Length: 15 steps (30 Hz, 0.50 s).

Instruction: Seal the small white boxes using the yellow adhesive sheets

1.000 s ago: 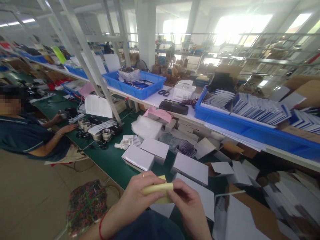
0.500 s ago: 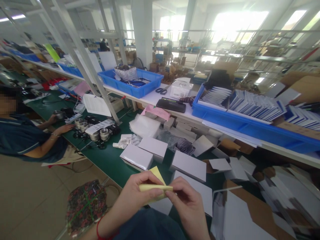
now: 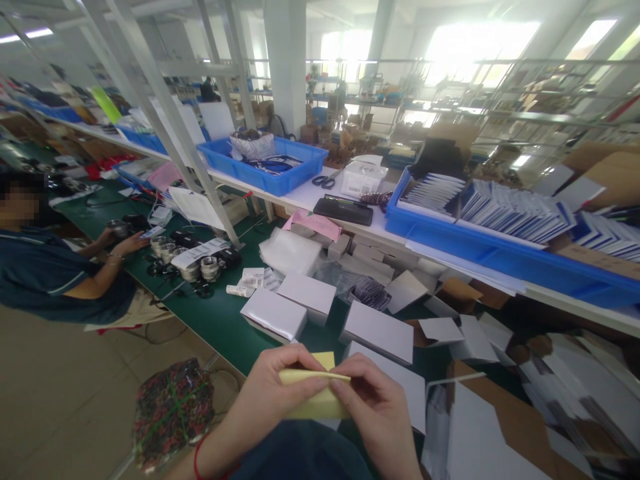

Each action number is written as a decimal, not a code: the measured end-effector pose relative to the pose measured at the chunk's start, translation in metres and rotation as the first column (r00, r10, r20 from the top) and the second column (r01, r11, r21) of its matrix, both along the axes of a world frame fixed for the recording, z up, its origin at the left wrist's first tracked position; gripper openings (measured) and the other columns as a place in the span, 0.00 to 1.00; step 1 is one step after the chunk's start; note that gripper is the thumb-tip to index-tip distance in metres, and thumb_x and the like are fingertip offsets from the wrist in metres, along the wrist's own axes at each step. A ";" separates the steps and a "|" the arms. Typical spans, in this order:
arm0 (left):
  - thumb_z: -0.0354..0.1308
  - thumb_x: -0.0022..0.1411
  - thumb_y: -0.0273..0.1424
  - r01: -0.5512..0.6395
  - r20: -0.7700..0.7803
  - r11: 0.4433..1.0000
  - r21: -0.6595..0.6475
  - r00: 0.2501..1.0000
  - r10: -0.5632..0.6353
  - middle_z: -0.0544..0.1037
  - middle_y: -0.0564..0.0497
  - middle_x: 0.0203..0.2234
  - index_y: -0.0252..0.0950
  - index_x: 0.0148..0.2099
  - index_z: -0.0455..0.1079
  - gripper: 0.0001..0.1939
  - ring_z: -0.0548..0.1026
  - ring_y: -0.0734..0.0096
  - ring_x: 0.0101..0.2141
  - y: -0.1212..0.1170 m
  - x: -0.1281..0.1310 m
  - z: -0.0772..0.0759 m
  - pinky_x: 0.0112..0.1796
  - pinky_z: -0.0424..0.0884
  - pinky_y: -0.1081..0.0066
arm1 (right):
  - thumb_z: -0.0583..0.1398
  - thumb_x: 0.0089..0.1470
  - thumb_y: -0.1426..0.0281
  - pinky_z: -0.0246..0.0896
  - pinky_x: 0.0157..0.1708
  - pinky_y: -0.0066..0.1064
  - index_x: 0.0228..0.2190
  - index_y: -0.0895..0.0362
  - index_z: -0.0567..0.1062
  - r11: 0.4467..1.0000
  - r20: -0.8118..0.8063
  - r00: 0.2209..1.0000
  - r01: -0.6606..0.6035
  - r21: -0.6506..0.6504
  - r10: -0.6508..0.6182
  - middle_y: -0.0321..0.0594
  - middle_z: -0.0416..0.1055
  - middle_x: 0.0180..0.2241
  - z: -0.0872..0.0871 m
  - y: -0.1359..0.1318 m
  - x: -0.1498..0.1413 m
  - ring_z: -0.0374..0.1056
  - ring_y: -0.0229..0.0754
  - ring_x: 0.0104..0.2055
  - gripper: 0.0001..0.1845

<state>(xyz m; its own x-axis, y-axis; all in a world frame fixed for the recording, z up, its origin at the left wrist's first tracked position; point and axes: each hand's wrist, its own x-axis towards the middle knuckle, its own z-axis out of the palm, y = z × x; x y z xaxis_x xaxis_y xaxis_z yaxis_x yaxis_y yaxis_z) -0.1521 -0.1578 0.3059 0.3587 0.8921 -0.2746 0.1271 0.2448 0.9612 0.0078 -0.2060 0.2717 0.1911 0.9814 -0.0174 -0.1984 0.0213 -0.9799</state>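
A piece of yellow paper, folded or curled over on itself, is held in front of my body at the bench edge. My left hand pinches its left part, thumb on the near side and fingers behind. Its right end is pinched between the thumb and fingers of my right hand. The fingertips of both hands almost meet at the fold. Just beyond my hands lie closed white boxes: one to the left, another to the right. Part of the paper is hidden behind my fingers.
On the left, a co-worker sits by several metal camera-like parts. A shelf above the bench carries a blue tray of cables and a blue bin of booklets. Open cartons crowd the right. A patterned bag is at lower left.
My hands stay together while the yellow paper is turned and pressed between my fingers; its back flap stood up higher, then lowered. The co-worker's hand has lifted a small light-coloured item.
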 end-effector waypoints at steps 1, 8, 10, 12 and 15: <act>0.68 0.50 0.38 0.005 0.008 1.000 -0.008 1.000 -0.005 0.75 0.52 0.25 0.34 0.30 0.78 0.11 0.69 0.73 0.27 0.000 -0.001 0.000 0.28 0.64 0.77 | 0.69 0.50 0.62 0.59 0.31 0.28 0.25 0.54 0.80 1.000 -0.018 1.000 0.009 -0.018 -0.009 0.37 0.68 0.26 0.003 0.000 0.000 0.63 0.39 0.31 0.09; 0.71 0.45 0.39 -0.089 0.138 0.977 -0.193 0.984 0.117 0.77 0.50 0.25 0.33 0.30 0.77 0.14 0.71 0.71 0.26 -0.001 -0.005 -0.003 0.27 0.67 0.75 | 0.70 0.48 0.61 0.58 0.29 0.25 0.25 0.54 0.78 0.993 -0.168 0.986 -0.018 -0.120 -0.003 0.35 0.66 0.28 0.003 0.000 0.005 0.63 0.37 0.30 0.11; 0.71 0.45 0.39 -0.097 0.136 0.979 -0.178 0.983 0.122 0.76 0.51 0.23 0.33 0.28 0.77 0.14 0.70 0.72 0.25 -0.002 -0.005 -0.004 0.26 0.66 0.76 | 0.69 0.49 0.61 0.58 0.29 0.26 0.27 0.54 0.79 0.992 -0.145 0.987 -0.081 -0.101 0.066 0.36 0.67 0.29 0.000 0.001 0.007 0.63 0.38 0.31 0.10; 0.71 0.46 0.38 -0.082 0.129 0.985 -0.150 0.986 0.102 0.75 0.52 0.22 0.33 0.27 0.77 0.13 0.69 0.74 0.24 -0.002 -0.004 -0.003 0.26 0.64 0.77 | 0.69 0.49 0.61 0.58 0.30 0.27 0.28 0.54 0.80 0.988 -0.073 0.990 -0.125 -0.087 0.119 0.38 0.69 0.29 0.000 0.001 0.007 0.64 0.39 0.32 0.10; 0.71 0.47 0.39 -0.049 0.114 0.991 -0.125 0.991 0.064 0.74 0.53 0.20 0.32 0.26 0.77 0.13 0.67 0.75 0.23 -0.003 -0.002 0.000 0.25 0.63 0.77 | 0.69 0.49 0.60 0.57 0.30 0.28 0.27 0.54 0.80 0.990 0.029 0.994 -0.105 -0.098 0.108 0.38 0.70 0.28 0.004 0.001 0.005 0.64 0.40 0.32 0.10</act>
<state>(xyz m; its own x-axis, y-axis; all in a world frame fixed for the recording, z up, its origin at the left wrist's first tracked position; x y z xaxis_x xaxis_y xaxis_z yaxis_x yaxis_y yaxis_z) -0.1545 -0.1606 0.3055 0.3448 0.8743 -0.3415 -0.0019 0.3645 0.9312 0.0131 -0.2049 0.2753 0.0879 0.9903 -0.1078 -0.1612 -0.0926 -0.9826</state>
